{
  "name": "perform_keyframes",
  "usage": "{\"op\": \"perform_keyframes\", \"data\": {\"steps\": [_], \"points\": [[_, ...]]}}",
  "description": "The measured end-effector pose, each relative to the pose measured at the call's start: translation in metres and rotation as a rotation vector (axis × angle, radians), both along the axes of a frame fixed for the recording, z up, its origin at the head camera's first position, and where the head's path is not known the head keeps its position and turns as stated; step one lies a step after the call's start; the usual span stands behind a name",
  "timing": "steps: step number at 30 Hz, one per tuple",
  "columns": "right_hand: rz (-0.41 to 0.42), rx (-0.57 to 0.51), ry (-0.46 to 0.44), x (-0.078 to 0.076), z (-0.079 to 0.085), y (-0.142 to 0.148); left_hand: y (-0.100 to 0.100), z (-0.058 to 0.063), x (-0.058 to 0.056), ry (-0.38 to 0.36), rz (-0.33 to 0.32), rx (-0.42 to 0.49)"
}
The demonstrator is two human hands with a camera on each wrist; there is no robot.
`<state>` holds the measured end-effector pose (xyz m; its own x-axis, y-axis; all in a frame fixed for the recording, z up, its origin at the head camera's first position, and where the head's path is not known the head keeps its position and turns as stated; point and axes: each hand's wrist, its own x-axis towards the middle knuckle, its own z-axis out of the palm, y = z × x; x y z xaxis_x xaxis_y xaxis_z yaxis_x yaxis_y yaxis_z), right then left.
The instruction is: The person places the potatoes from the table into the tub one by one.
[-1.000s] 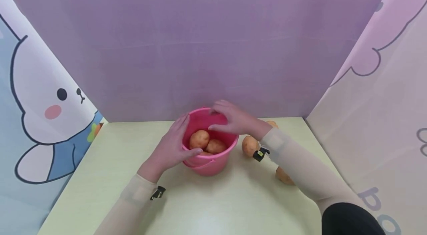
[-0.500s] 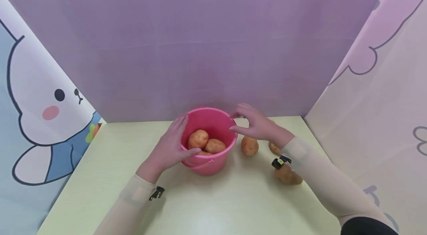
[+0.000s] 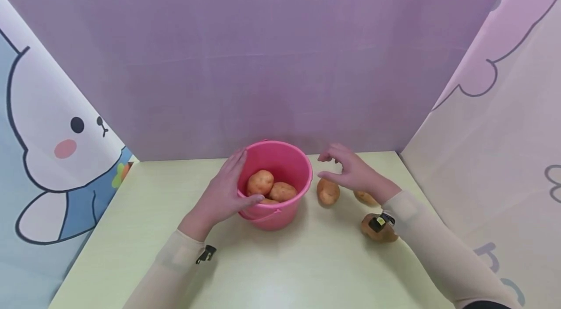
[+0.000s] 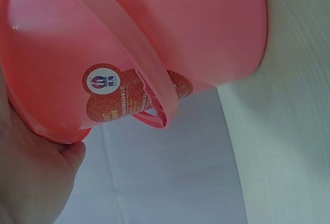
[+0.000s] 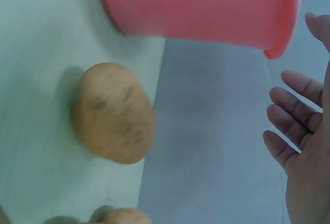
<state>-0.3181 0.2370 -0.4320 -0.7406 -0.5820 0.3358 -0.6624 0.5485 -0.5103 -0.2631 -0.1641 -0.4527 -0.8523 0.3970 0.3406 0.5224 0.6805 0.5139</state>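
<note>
A pink bucket [image 3: 273,216] stands upright on the table, with several potatoes [image 3: 260,183] inside. My left hand [image 3: 219,197] grips its left rim, the thumb lying over the near edge and the fingers along the far left side. In the left wrist view, the bucket's handle [image 4: 149,64] hangs down its outer wall. To the right of the bucket, my right hand [image 3: 352,170] is raised with loosely bent, parted fingers and holds nothing. Below it lies a potato [image 3: 328,193] on the table, which the right wrist view also shows beside the bucket.
Two more potatoes lie on the right: one [image 3: 364,198] half hidden by my right wrist, another [image 3: 390,236] nearer me under the wrist camera. A purple backdrop [image 3: 263,80] rises behind the table [image 3: 280,270], and printed panels flank both sides.
My right hand has moved out from over the bucket to the right, above the loose potatoes. My left hand stays at the rim, and the potatoes in the bucket look unchanged.
</note>
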Motion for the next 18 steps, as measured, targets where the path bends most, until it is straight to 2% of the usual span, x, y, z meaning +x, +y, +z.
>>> {"op": "perform_keyframes", "data": {"steps": [7, 18], "points": [[-0.059, 0.075, -0.177, 0.003, -0.017, 0.008, 0.0, -0.001, -0.001, 0.018, -0.008, -0.005], [-0.033, 0.199, -0.262, -0.006, -0.033, 0.011, 0.0, -0.001, -0.001, 0.015, -0.007, -0.005]]}}
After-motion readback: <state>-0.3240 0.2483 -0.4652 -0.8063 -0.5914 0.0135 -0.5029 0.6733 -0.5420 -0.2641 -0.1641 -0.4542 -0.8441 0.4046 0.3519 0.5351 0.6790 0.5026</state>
